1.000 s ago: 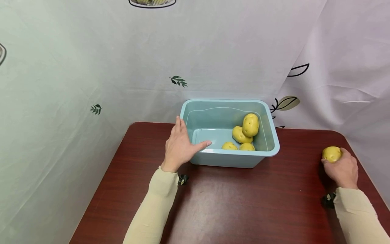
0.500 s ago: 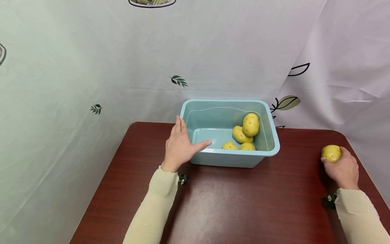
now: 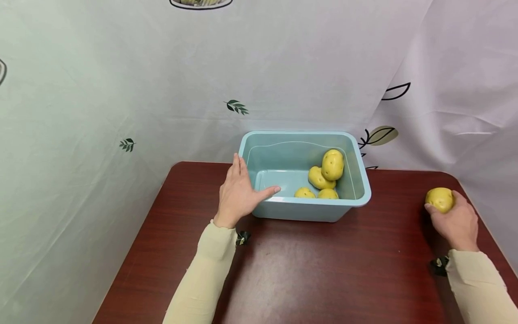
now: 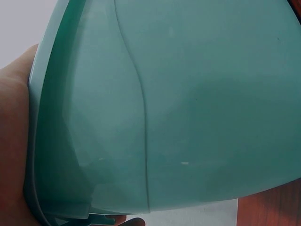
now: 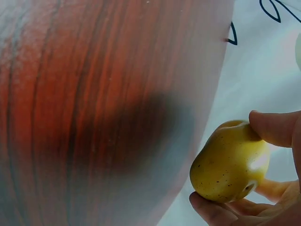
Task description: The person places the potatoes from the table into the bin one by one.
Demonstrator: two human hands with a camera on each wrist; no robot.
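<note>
A light blue plastic bin (image 3: 293,212) stands at the back of the table, with several yellow potatoes (image 3: 332,165) toward its right end. My left hand (image 3: 237,193) rests on the bin's front left corner, fingers straight along the left rim and thumb reaching over the front rim. In the left wrist view the bin's outer wall (image 4: 211,103) fills most of the picture. At the far right, my right hand (image 3: 457,222) grips another potato (image 3: 439,200) between thumb and fingers. The right wrist view shows that potato (image 5: 230,162) held above the tabletop, its shadow below.
The dark red wood table (image 3: 323,270) has rounded back corners. A pale fabric backdrop (image 3: 299,67) with printed leaves hangs close behind the bin and along both sides. A dark band (image 3: 243,238) sits on the left wrist, another (image 3: 439,265) on the right.
My right hand has raised the potato slightly and tilted it, so it appears a little higher in the head view. The left hand and the bin have stayed in place.
</note>
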